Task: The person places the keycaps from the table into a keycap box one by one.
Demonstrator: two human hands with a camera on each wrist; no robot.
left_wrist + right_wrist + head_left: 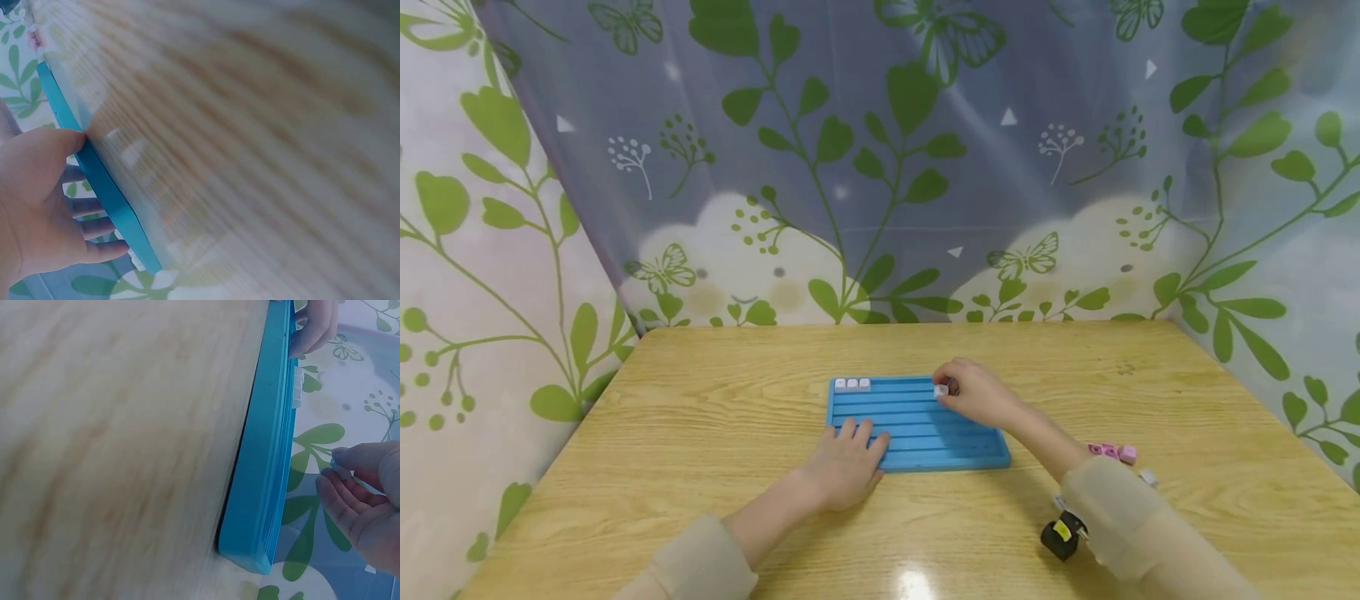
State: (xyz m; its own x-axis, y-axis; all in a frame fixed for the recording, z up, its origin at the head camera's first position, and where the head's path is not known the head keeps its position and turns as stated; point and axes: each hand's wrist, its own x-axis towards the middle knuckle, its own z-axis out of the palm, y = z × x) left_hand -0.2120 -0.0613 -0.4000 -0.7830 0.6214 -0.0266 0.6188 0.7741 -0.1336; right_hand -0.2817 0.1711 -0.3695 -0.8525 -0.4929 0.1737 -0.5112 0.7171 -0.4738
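A blue ridged tray point(917, 429) lies flat on the wooden table, with three small white keycaps point(852, 385) side by side in its far left corner. Over the tray's far right part, my right hand point(979, 393) pinches another white keycap point(941, 390) between thumb and fingers. The right wrist view shows this keycap point(339, 470) at the fingertips, partly hidden by them. My left hand point(844, 471) rests on the tray's near left part with fingers spread. In the left wrist view, its thumb point(74, 141) touches the tray's outer edge point(100, 178) while the fingers reach over it.
Right of the tray, several pink keycaps point(1108, 452) lie together near my right forearm. A white piece point(1147, 477) lies just beyond them. Below the right sleeve is a black device point(1060, 537) with a yellow label. A leaf-patterned curtain point(880, 167) hangs behind the table.
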